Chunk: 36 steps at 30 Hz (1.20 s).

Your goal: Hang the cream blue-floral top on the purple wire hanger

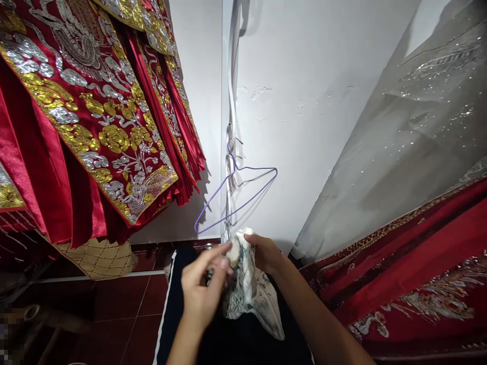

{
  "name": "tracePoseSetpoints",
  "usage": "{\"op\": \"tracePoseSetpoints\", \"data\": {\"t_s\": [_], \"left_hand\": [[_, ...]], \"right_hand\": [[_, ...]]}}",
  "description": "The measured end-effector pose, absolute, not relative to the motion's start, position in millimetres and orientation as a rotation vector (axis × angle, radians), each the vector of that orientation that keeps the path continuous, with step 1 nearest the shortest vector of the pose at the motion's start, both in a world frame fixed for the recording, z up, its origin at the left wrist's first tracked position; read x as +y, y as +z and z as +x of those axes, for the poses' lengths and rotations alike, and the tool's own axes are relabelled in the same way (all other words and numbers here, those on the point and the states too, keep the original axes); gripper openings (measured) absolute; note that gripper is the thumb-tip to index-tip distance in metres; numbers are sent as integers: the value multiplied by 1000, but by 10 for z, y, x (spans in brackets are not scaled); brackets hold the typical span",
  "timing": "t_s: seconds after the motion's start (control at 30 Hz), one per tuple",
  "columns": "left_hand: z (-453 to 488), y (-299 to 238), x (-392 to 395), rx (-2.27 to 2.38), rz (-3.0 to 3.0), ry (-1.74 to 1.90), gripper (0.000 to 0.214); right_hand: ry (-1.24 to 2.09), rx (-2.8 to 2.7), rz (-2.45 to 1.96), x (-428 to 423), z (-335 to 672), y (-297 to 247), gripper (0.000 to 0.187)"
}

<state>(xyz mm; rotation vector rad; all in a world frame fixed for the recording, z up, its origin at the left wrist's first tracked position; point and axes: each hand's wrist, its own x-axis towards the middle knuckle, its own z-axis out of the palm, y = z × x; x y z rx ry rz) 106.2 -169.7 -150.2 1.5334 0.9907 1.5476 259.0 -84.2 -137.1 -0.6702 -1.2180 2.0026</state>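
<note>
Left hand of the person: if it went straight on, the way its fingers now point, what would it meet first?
Most likely the pale patterned cloth that the right hand holds. The fingertips of the left hand may already touch it; depth is unclear.

We record the crumpled cloth [249, 279] as thin and matt. We find the hanger [258, 168] smooth, apparently plastic-coated; the pleated garment [114, 126] glossy, satin-like, its embroidery raised and metallic; the wall [289, 66] smooth, lightly scuffed; the floor tiles [117, 299] glossy; the translucent drape [411, 116] glittering.
</note>
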Motion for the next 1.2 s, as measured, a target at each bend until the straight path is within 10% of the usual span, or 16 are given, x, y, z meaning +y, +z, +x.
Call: {"op": "tracePoseSetpoints", "data": {"t_s": [0.23,0.57,0.73,1.2], "left_hand": [[789,-1307,-1427,734,1747,1015,53],[281,-1531,-1394,1226,2207,355,18],[-56,-1396,-1273,1535,2268,146,20],[-236,-970,-994,1847,2429,307,29]], "right_hand": [[2258,-1798,-677,-997,2676,-1114,36],[737,-2445,-1005,-807,3188,-550,4],[358,-1946,-1129,-179,3153,-780,30],[683,-1878,-1099,127,3390,-1339,16]]}}
